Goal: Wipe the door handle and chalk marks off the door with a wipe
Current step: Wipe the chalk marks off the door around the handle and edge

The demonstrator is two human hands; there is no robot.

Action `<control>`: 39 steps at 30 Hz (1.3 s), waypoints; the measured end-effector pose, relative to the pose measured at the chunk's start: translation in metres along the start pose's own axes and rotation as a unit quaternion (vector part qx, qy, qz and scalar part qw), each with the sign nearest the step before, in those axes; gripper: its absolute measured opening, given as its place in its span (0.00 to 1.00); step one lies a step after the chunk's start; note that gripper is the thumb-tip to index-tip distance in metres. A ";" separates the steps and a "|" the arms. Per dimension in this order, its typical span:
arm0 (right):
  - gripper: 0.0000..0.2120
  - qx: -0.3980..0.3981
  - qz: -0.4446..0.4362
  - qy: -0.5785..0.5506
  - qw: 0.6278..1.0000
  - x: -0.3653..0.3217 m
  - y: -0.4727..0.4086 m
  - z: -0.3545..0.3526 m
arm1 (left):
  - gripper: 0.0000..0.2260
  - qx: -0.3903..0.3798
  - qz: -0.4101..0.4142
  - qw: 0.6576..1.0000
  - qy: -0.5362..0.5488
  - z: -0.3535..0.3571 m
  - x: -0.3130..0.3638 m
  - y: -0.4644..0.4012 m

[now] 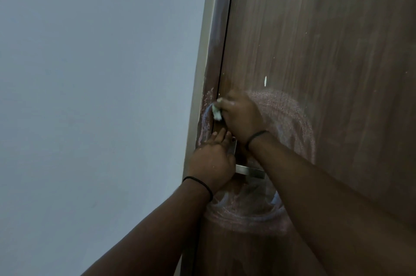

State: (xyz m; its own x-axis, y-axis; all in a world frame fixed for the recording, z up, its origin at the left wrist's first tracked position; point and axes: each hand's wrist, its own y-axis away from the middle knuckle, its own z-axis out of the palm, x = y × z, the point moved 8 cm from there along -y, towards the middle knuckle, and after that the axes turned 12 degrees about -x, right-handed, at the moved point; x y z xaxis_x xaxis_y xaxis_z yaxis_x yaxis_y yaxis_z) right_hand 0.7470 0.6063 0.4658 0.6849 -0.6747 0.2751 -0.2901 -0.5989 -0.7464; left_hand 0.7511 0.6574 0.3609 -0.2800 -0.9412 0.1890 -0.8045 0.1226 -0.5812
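My right hand (242, 116) pinches a small white wipe (216, 112) against the door (315, 50) edge, just above my left hand (213, 156), whose straight fingers press flat on the door by the handle's plate. The metal door handle (249, 171) sticks out between my 2 wrists (each wears a thin black band). Chalk marks (283, 109) ring both hands in a pale, smeared loop.

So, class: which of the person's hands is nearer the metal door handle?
Left. The left hand rests against the door handle; the right hand works above it, holding the wipe.
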 end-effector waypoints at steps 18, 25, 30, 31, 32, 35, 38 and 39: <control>0.07 0.060 0.095 -0.060 0.992 0.046 0.012 -0.034 | 0.23 -0.011 0.001 1.000 0.009 0.006 -0.003 0.000; 0.06 0.006 0.038 0.004 0.999 0.034 0.063 -0.014 | 0.24 -0.016 0.006 1.000 0.011 0.004 0.000 0.000; 0.06 0.047 0.099 -0.012 0.994 0.039 0.043 -0.013 | 0.23 -0.018 0.005 1.000 0.013 0.002 -0.001 -0.001; 0.06 0.023 0.079 -0.001 0.997 0.033 0.048 -0.006 | 0.23 -0.018 0.006 1.000 0.012 0.002 -0.001 -0.001; 0.06 0.000 0.058 0.005 0.998 0.027 0.056 0.001 | 0.23 -0.018 0.006 1.000 0.011 0.002 0.000 -0.001; 0.05 -0.024 0.028 0.016 0.999 0.028 0.079 -0.002 | 0.23 -0.021 -0.003 1.000 0.007 0.003 -0.001 -0.001; 0.04 0.054 0.101 -0.013 0.993 0.057 0.058 -0.031 | 0.23 -0.009 -0.013 0.999 -0.033 -0.001 0.006 -0.003; 0.06 0.079 0.119 -0.035 0.989 0.063 0.048 -0.038 | 0.24 0.001 -0.015 0.998 -0.056 -0.004 0.010 -0.004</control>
State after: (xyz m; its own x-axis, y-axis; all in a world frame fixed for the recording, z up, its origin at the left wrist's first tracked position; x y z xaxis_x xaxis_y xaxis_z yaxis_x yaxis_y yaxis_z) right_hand 0.7506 0.5188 0.4696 0.6560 -0.7537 0.0409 -0.3450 -0.3475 -0.8719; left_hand 0.7497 0.6486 0.3682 -0.1944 -0.9740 0.1163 -0.8103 0.0926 -0.5787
